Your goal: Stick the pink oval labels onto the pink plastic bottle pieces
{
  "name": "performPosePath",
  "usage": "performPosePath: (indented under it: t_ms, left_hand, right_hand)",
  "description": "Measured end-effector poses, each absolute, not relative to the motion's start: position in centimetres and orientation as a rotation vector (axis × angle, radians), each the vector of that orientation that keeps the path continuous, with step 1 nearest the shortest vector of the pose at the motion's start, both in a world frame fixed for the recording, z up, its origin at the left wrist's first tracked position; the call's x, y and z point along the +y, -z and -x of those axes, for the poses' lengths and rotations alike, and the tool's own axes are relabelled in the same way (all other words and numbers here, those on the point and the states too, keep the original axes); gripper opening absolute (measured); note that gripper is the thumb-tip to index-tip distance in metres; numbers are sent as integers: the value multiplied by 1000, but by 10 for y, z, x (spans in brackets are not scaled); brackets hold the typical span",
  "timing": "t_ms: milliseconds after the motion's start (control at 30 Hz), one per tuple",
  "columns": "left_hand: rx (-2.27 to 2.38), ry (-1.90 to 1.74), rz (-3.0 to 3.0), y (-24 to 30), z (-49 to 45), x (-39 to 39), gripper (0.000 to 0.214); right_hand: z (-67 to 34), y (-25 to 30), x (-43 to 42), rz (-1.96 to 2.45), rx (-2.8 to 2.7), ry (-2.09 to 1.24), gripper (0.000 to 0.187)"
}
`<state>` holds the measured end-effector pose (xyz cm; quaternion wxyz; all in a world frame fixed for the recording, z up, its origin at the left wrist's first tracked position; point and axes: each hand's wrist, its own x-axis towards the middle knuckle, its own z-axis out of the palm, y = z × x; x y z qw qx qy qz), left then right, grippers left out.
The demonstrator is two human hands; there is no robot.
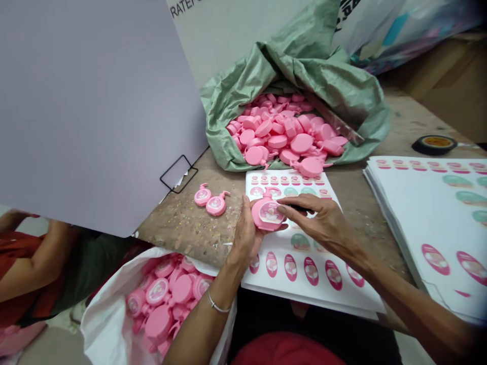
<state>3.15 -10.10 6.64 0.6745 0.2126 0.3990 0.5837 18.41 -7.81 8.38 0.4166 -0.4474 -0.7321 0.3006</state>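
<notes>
My left hand (247, 230) is wrapped round a small pink toy pump bottle (268, 215), its spout pointing away from me. A round label with a picture covers the bottle's front. The thumb and fingers of my right hand (315, 215) press at the label's right edge. A thin dark tool (302, 208) shows between those fingers; its kind is hard to make out. Beneath both hands lies a sheet of printed stickers (281, 284) with pink ovals and green shapes. Two labelled pink bottles (216, 204) lie on the table to the left.
A green sack (228, 101) of unlabelled pink bottles (281, 134) stands behind the sheet. At lower left, a white sack (99, 304) holds more bottles. Stacked sticker sheets (403, 218) and a tape roll (434, 144) are at right. A large pale panel (95, 111) partly hides another person (34, 268).
</notes>
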Motion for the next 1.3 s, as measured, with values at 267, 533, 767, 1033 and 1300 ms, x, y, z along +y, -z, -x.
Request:
performPosePath:
  t_ms: [267, 533, 767, 1033, 1300]
  left_hand:
    - [917, -1330, -524, -68, -35, -104, 55]
    - [914, -1354, -509, -66, -34, -102, 54]
    - [918, -1343, -479, -69, -34, -103, 52]
    - [925, -1346, -474, -71, -34, -103, 51]
    - [926, -1354, -499, -69, -33, -102, 52]
  right_hand:
    - [-183, -87, -80, 1134, -1844, -731, 22]
    - [-181, -86, -80, 1122, -1865, -695, 23]
    - [-180, -88, -80, 1118, -1896, -670, 22]
    - [-179, -87, -80, 1107, -1896, -662, 21]
    - [-179, -87, -80, 1101, -1895, -640, 22]
